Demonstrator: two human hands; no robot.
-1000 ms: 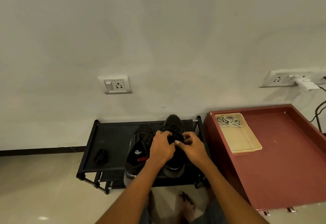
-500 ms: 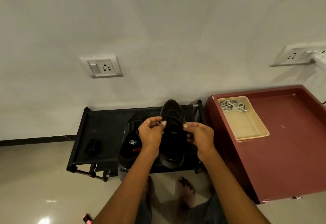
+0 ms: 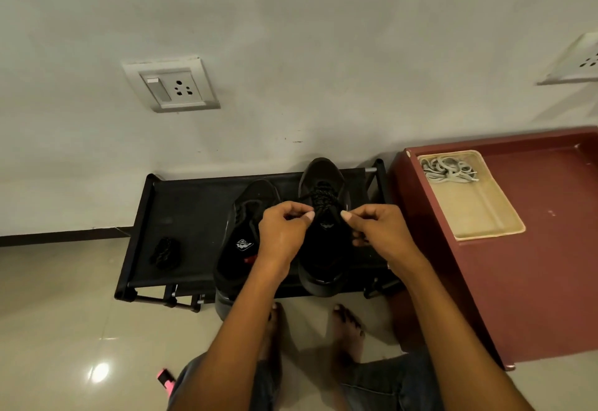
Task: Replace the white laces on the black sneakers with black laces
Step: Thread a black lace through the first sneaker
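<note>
Two black sneakers stand on a low black rack (image 3: 181,203). The right sneaker (image 3: 325,249) carries a black lace (image 3: 322,195) through its eyelets. My left hand (image 3: 283,232) pinches one end of that lace at the shoe's left side, and my right hand (image 3: 377,229) pinches the other end at its right side; both hover over the tongue. The left sneaker (image 3: 246,216) sits beside it, unlaced, partly hidden by my left wrist. A coiled black lace (image 3: 165,252) lies on the rack's left part. White laces (image 3: 448,169) lie bundled in a cream tray (image 3: 485,216).
The cream tray rests on a maroon table (image 3: 534,281) to the right of the rack. A white wall with a socket plate (image 3: 171,85) rises behind. My bare feet (image 3: 346,329) stand on the glossy tiled floor in front of the rack.
My hands have moved apart from the middle of the right sneaker, each drawing a lace end out to its side. The camera has tilted down and come closer.
</note>
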